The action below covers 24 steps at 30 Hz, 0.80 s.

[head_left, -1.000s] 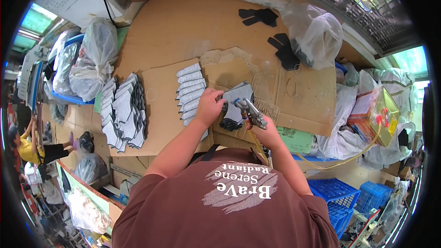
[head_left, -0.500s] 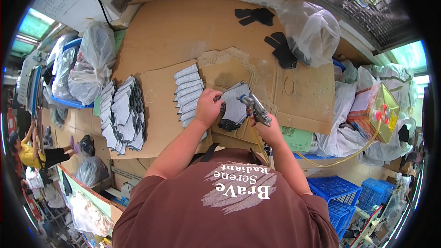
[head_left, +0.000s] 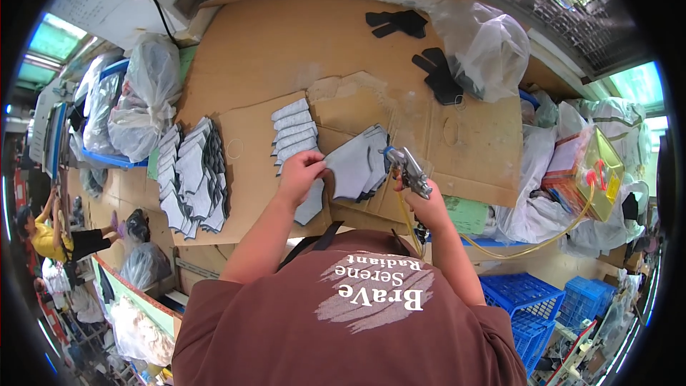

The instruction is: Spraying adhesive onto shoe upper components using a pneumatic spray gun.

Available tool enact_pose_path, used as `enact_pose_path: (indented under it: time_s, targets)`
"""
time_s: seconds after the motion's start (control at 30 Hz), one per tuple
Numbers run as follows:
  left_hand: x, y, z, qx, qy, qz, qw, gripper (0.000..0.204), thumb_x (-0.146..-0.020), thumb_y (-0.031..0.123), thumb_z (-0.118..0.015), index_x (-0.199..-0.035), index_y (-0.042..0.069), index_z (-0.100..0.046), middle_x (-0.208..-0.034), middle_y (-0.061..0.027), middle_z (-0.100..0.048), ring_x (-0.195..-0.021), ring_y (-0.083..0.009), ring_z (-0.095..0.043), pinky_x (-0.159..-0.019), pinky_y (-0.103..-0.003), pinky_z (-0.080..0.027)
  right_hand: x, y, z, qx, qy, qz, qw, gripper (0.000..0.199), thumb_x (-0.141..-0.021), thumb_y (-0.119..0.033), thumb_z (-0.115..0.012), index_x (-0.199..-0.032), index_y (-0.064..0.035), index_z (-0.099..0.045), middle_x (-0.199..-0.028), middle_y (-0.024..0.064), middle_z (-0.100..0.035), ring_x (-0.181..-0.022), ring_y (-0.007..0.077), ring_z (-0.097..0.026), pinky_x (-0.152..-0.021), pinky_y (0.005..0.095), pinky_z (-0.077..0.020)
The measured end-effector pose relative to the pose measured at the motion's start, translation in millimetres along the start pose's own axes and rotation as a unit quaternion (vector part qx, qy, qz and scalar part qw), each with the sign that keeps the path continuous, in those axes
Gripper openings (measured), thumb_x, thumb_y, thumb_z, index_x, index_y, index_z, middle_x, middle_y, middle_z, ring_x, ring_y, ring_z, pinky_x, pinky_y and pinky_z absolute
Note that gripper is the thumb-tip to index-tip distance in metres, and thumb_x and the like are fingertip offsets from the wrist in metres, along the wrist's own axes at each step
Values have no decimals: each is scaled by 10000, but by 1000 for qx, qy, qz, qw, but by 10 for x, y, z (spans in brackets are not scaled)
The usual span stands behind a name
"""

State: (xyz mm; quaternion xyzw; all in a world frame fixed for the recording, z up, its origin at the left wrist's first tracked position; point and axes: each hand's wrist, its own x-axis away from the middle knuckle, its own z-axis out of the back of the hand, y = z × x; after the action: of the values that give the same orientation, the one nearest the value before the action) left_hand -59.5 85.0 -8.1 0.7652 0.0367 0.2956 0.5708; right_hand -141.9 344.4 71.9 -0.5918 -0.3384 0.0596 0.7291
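Observation:
My right hand is wrapped round a metal spray gun with a yellowish hose hanging below it. The gun's nozzle is beside a small stack of grey cut pieces with dark undersides. My left hand pinches the left edge of the top grey piece, drawn left off the stack. Just beyond and under that hand lies a row of overlapping grey pieces; the hand hides part of it. Further left, more fanned rows of grey pieces lie on the cardboard.
Black cut pieces and a clear plastic bag lie at the far right. The hose runs to a yellow-and-red tin. Bagged goods stand left, blue crates lower right. Another person is at far left.
My left hand has moved left and a little nearer, pulling the top grey piece off the stack. The spray gun has shifted slightly right, away from over the stack.

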Motion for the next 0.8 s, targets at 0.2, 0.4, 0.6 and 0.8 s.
enact_pose_path:
  time_s: [0.2, 0.4, 0.6, 0.8]
  targets:
    - [432, -206, 767, -33, 33, 137, 989, 124, -773, -25, -589, -896, -28, -578, -740, -64, -589, -669, -142, -592, -608, -235, -478, 22, -3, -13, 15, -47, -11, 999, 215, -729, -1, -479, -926, -30, -559, -820, 9, -580, -785, 100, -508, -744, 242, -409]
    - [556, -213, 709, -421, 69, 2, 905, 123, -748, 7, -613, -866, -22, -601, -789, -98, -600, -705, -176, -602, -633, -269, -479, -5, -37, -107, 55, -77, 10, 995, 234, -708, -11, -477, -931, -25, -548, -801, 22, -575, -775, 122, -511, -741, 255, -412]
    - [150, 71, -61, -379, 36, -285, 880, 187, -706, 41, -657, -877, -15, -608, -791, -125, -560, -667, -242, -558, -615, -322, -462, -66, 30, -208, 31, -96, 26, 995, 216, -698, -16, -485, -905, -12, -545, -767, 25, -563, -747, 117, -507, -729, 250, -412]
    - [-119, 79, -383, -349, 9, -234, 907, 210, -675, 24, -676, -868, -18, -607, -809, -100, -553, -697, -208, -570, -629, -284, -471, -151, 195, -277, -4, -80, 36, 996, 160, -710, -25, -514, -865, -7, -551, -738, 15, -548, -702, 96, -491, -684, 236, -412]
